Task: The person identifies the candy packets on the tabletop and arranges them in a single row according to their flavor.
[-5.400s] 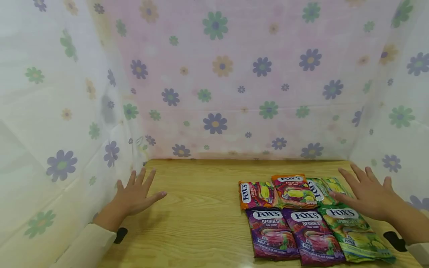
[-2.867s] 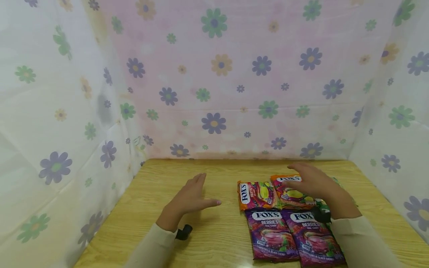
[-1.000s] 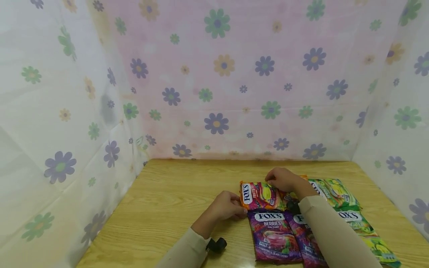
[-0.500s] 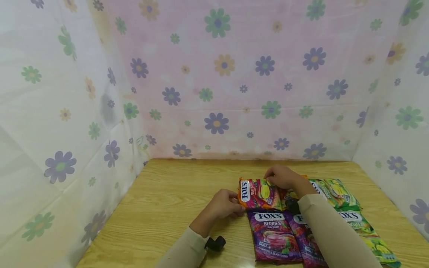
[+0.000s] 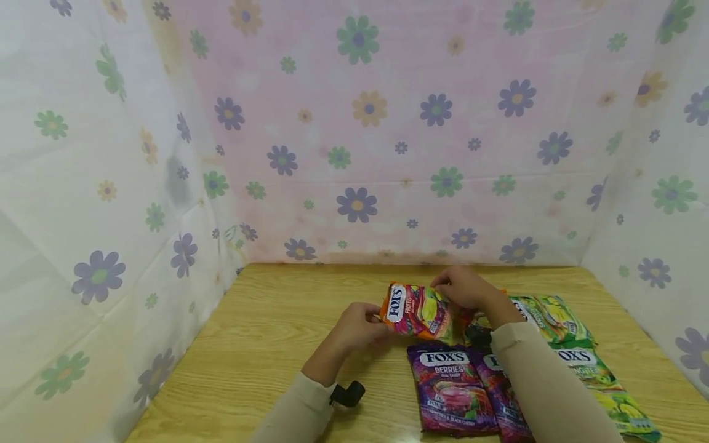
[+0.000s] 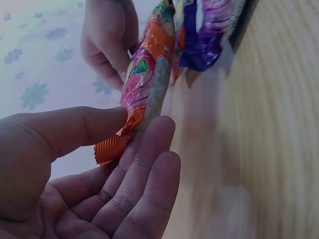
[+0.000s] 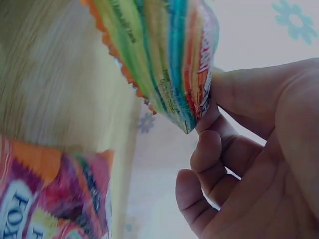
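An orange and pink bag of Fox's Fruits candy (image 5: 416, 311) is held tilted above the wooden table between both hands. My left hand (image 5: 357, 329) pinches its left end; the left wrist view shows thumb and fingers on the orange crimped edge of the candy bag (image 6: 144, 94). On the bag's far right side, my right hand (image 5: 462, 288) pinches a corner. From the right wrist view, the bag's striped side (image 7: 164, 59) faces the camera, with thumb and fingertips at its corner. Just below lies a purple Fox's Berries candy bag (image 5: 455, 391).
A second purple bag (image 5: 505, 400) lies partly under the right forearm. Another Fruits bag (image 7: 55, 194) rests behind it, mostly hidden. Green Springtea bags (image 5: 554, 317) lie at the right. Flower-printed cloth walls (image 5: 354, 123) enclose the table (image 5: 288, 320) at the back and sides.
Both hands reached the left Fruits bag from apart. Over the last second the bag has risen off the table, tilted, and moved slightly left and away from the purple bag.
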The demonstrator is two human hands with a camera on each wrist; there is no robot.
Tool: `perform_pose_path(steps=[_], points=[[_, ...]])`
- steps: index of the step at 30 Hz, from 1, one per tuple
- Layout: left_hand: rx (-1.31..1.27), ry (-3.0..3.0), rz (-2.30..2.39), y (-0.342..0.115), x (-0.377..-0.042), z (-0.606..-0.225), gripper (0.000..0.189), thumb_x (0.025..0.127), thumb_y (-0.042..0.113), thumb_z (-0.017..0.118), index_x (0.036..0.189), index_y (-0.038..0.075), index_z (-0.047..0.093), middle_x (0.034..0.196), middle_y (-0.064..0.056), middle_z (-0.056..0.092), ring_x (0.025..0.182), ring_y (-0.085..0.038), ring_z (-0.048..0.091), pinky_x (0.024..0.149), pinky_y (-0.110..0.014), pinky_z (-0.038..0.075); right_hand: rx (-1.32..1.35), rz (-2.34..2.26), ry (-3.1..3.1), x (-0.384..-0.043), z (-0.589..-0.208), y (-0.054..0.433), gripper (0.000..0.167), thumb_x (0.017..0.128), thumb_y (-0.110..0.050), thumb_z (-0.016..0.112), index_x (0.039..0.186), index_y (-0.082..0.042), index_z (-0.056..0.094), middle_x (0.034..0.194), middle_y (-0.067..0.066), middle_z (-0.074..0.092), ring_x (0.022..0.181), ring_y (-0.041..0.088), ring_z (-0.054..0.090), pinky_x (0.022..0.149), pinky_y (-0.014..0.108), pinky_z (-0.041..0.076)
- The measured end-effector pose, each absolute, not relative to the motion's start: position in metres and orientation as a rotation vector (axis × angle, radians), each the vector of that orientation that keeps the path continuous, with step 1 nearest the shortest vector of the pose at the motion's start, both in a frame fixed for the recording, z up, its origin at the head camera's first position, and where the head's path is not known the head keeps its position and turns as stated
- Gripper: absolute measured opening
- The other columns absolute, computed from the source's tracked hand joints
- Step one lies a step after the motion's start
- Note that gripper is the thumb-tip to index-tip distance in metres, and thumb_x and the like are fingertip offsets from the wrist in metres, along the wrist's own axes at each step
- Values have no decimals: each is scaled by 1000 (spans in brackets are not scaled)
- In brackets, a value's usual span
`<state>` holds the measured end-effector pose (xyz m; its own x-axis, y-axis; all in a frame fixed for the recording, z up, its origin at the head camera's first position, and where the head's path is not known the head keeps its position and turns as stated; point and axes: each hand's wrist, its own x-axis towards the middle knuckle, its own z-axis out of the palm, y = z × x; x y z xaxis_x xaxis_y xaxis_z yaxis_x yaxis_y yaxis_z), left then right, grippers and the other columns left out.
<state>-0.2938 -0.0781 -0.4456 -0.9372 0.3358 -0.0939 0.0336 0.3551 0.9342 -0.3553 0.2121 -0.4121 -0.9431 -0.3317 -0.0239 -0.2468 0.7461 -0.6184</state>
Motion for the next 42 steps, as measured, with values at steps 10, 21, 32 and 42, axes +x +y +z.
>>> perform_pose_path(steps=[10,21,32,42], points=[[339,2299,1762,-97,-300,-430,42,94,17,75,131,-1,66,100,-15,76,94,-41,76,78,-49,64,-508,-1188,2790,-346,-402,203,26,106,-13,57,122,-1,73,109,14,71,68,17,56,62,35,53],[203,2318,1929,-120,-307,-416,40,98,20,70,131,-2,65,115,-19,73,94,-27,77,82,-40,64,-423,-1383,2773,-333,-395,178,26,105,-14,59,120,0,75,115,17,69,86,22,63,74,36,55],[74,2297,2096,-140,-315,-414,37,98,16,71,130,-1,66,122,-20,69,98,-25,76,85,-38,64,-293,-1526,2685,-318,-389,152,27,104,-18,62,121,-3,75,124,17,63,95,25,66,73,33,53],[-37,2218,2273,-157,-323,-412,49,96,7,72,141,-4,57,131,-23,63,105,-23,72,95,-38,60,-114,-1720,2567,-316,-397,120,26,102,-20,65,121,-4,76,121,17,70,101,24,70,80,38,58]])
